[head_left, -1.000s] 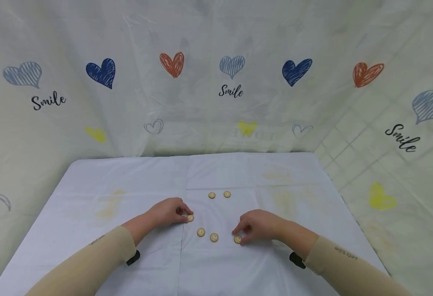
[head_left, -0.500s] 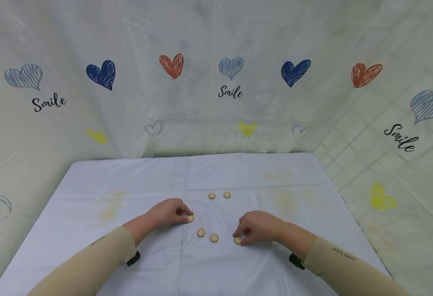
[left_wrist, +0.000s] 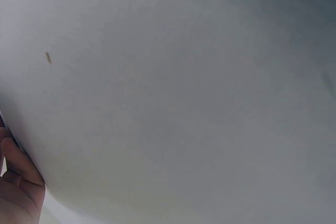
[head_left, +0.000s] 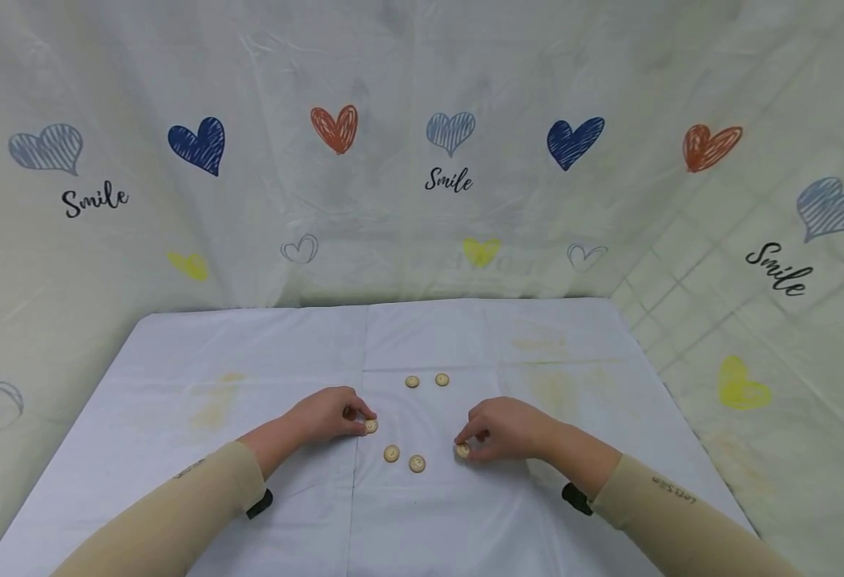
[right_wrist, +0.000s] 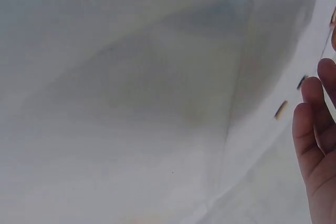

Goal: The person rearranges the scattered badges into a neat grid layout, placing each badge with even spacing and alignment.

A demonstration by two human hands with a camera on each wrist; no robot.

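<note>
Several small round wooden discs, pale tan with a ring and a mark on top, are in the head view. At the left of the group my left hand [head_left: 331, 414] pinches one disc [head_left: 371, 425] between thumb and fingers. My right hand [head_left: 506, 430] grips another disc [head_left: 462, 451] on the right, its fingers curled around the edge. Two discs lie side by side at the back, a left one [head_left: 412, 381] and a right one [head_left: 442, 379]. Nearer me are another two, a left one [head_left: 391, 453] and a right one [head_left: 417, 463]. The left wrist view shows no disc.
A white cloth [head_left: 284, 513] with creases and faint yellow stains covers the table. Behind it hangs a pale curtain [head_left: 385, 208] printed with hearts and "Smile". Dark bands sit at both wrists, one on the left [head_left: 260, 503] and one on the right [head_left: 576, 498].
My right hand has moved its disc slightly away from me, towards the back of the table. My left hand and the other discs have stayed in place.
</note>
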